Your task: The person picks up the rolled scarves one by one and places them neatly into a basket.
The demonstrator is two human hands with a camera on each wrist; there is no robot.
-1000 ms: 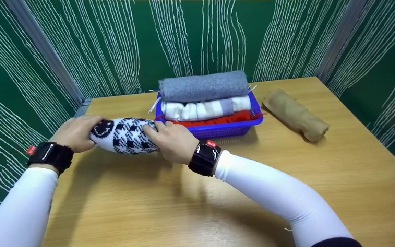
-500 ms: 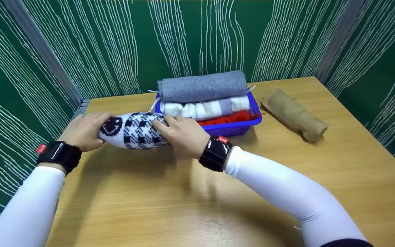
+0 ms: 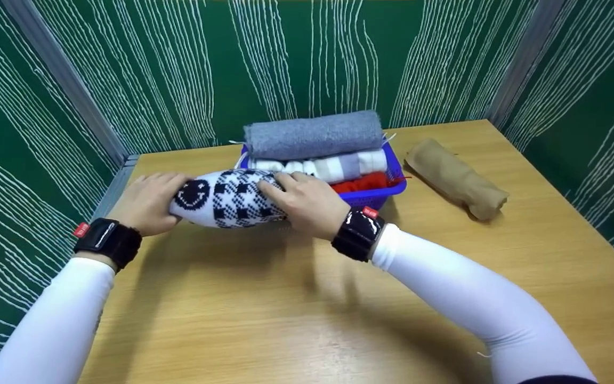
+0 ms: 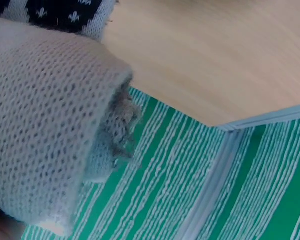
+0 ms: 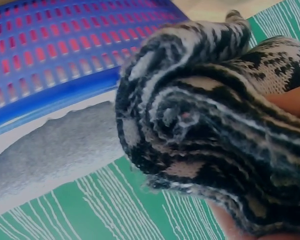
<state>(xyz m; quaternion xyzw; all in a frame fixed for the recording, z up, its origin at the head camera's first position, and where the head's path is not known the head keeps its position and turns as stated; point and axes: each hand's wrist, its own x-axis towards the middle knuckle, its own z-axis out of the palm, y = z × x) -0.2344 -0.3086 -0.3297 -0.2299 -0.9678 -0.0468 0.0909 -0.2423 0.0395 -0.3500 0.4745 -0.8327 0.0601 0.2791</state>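
The wooden counter [image 3: 296,298] carries a blue basket [image 3: 379,192] near its back edge, already packed with a grey roll [image 3: 312,136], a white and grey striped roll [image 3: 339,164] and a red one [image 3: 363,182] at the front; a tan roll [image 3: 456,178] lies well apart to the right. The black and white patterned roll [image 3: 227,198] is held just above the counter at the basket's near left corner, its right end touching or overlapping the rim. The left hand [image 3: 147,202] cups the end with the smiley face, fingers curled round it, and the right hand [image 3: 309,202] wraps over the other end, so each grip is closed on the roll. The wrist views show both ends coiled and a little loose, so the judgement is that steady pressure from both sides matters most: keep the roll level, keep the fingers over the outer flap so it cannot unwind, and keep it from snagging on the basket's rim.
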